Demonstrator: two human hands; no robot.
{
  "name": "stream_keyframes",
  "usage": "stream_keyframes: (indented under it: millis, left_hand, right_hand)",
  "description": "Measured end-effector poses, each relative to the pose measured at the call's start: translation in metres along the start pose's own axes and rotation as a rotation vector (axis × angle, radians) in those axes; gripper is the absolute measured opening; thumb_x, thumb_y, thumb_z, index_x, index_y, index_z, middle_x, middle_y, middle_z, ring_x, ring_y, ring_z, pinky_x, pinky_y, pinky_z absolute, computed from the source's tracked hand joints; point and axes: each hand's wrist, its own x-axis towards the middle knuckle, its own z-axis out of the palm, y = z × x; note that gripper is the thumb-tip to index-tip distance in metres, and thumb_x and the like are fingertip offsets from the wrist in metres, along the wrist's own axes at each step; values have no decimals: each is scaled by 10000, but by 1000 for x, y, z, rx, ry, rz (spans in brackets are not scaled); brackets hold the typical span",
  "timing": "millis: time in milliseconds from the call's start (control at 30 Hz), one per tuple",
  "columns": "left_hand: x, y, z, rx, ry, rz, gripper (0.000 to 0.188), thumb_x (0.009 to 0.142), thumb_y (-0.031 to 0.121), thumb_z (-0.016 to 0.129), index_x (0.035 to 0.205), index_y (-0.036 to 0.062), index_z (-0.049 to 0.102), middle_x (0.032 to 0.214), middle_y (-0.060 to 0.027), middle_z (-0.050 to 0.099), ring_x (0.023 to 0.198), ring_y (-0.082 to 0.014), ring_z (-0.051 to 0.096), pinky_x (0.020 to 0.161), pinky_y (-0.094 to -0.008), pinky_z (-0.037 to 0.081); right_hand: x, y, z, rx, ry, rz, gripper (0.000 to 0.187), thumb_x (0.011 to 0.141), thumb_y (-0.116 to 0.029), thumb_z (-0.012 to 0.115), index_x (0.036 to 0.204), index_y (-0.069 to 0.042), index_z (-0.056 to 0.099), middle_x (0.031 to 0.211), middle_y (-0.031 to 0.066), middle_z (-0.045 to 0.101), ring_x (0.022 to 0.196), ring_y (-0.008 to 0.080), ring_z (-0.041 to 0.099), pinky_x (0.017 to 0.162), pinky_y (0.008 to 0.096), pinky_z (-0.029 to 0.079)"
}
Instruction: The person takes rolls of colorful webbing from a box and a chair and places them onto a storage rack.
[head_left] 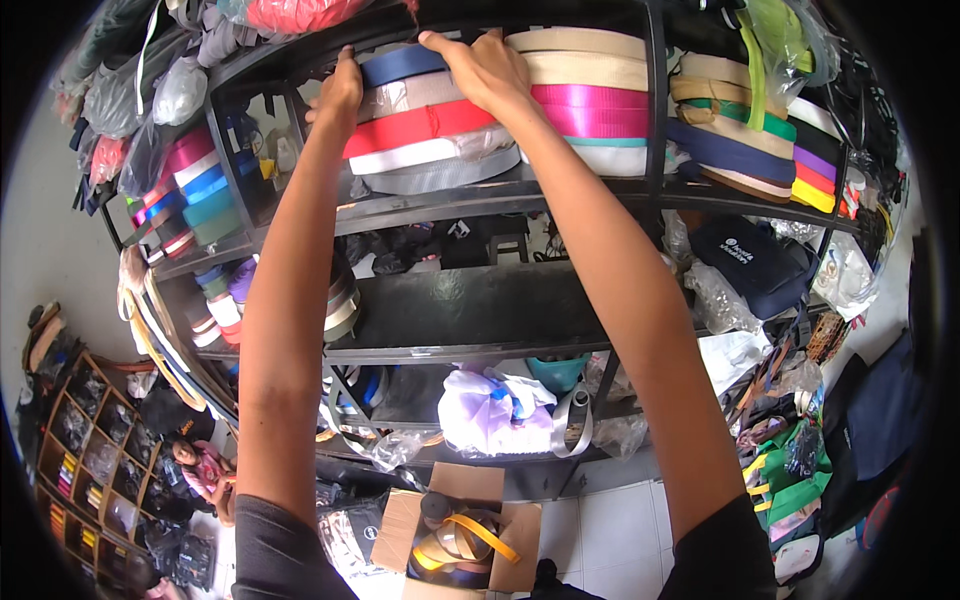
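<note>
Both my arms reach up to a stack of flat webbing rolls on the upper shelf. A navy blue webbing roll (402, 65) lies on top, slightly tilted. My left hand (340, 92) closes around its left side, with the fingers partly hidden. On its right side is my right hand (492, 72), thumb across the top edge and other fingers mostly hidden behind. Below it in the same stack are a grey-beige roll (405, 94), a red roll (420, 127), a white roll (405, 156) and a grey roll (440, 177).
Beige and magenta rolls (590, 110) stand right of the stack, before a black shelf post (655, 100). Below is a black shelf board (460, 305). An open cardboard box (518, 545) with webbing rolls sits on the floor. A person (205, 475) sits at the lower left.
</note>
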Motion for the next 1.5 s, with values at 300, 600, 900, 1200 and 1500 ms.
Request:
stream_keyframes:
  millis: [300, 600, 900, 1200, 1500]
  left_hand:
    - [-29, 8, -6, 86, -84, 98, 1012, 862, 742, 192, 1297, -142, 421, 1363, -326, 406, 1329, -435, 326, 1103, -438, 230]
    - [-102, -57, -67, -73, 265, 531, 714, 913, 608, 395, 1201, -27, 549, 1111, -163, 614, 1020, -235, 574, 930, -345, 401]
    - [-421, -270, -126, -295, -599, -130, 230, 922, 133, 470, 863, -23, 628, 688, -59, 620, 645, -125, 579, 622, -267, 465]
    - [-706, -468, -179, 35, -1241, 283, 255, 841, 225, 604, 1009, 37, 644, 910, -122, 678, 835, -268, 660, 745, -351, 501]
    - [-749, -465, -257, 259, -1659, -80, 323, 890, 325, 548, 1009, 43, 652, 1035, -170, 649, 1008, -310, 615, 835, -417, 486]
  right_hand:
    - [-12, 17, 28, -185, 302, -155, 831, 833, -595, 538, 1244, 125, 474, 1226, 246, 549, 1167, 356, 480, 1023, 424, 350]
    - [-113, 29, -15, 131, 338, -329, 470, 844, -334, 651, 1147, 17, 577, 1134, 181, 594, 1099, 307, 531, 925, 398, 406]
    - [-538, 118, -66, 112, -332, 478, 79, 851, -77, 628, 924, -52, 645, 840, 20, 655, 738, 87, 580, 647, 235, 442]
    - [-737, 82, -165, -13, -856, 976, 222, 868, -172, 634, 1050, -56, 689, 897, 87, 705, 758, 149, 652, 693, 295, 517]
    - [-818, 17, -263, -242, -674, 1110, 256, 874, -267, 615, 1037, -88, 698, 913, 101, 710, 805, 200, 678, 760, 325, 519]
